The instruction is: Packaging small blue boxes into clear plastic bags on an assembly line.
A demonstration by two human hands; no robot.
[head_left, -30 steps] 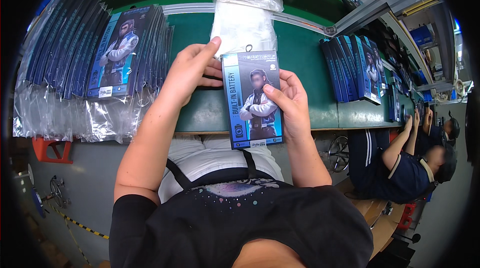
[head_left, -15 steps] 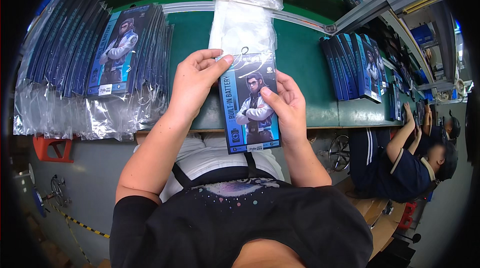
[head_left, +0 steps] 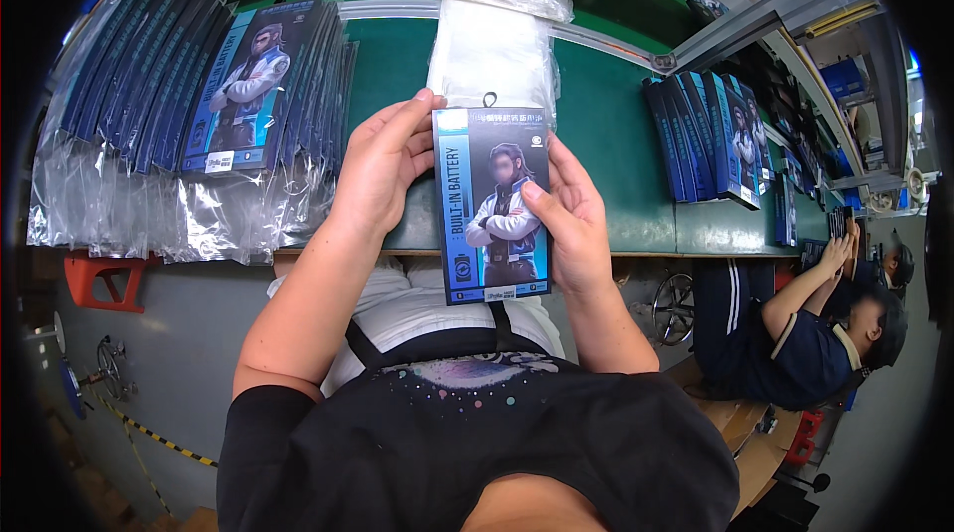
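Note:
A flat blue and black retail box (head_left: 494,224) with a printed figure stands nearly upright before me, a small dark loop (head_left: 489,98) showing at its top edge. My right hand (head_left: 574,219) grips its right side, thumb on the front and fingers behind. At the upper left corner, my left hand (head_left: 393,159) is closed, its fingertips bunched beside the box edge; whatever they pinch is too small to make out. Behind the box a stack of clear plastic bags (head_left: 492,45) lies on the green table (head_left: 393,65).
Rows of similar boxes in clear bags (head_left: 238,95) stand at the left. More boxes (head_left: 701,135) stand to the right, near a metal frame (head_left: 765,10). A red stool (head_left: 104,282) is below the table at left. Another person (head_left: 805,343) works at the far right.
My left thumb has moved off the box's front to its upper left corner. The shiny clear strip across the top no longer shows. The box has straightened slightly.

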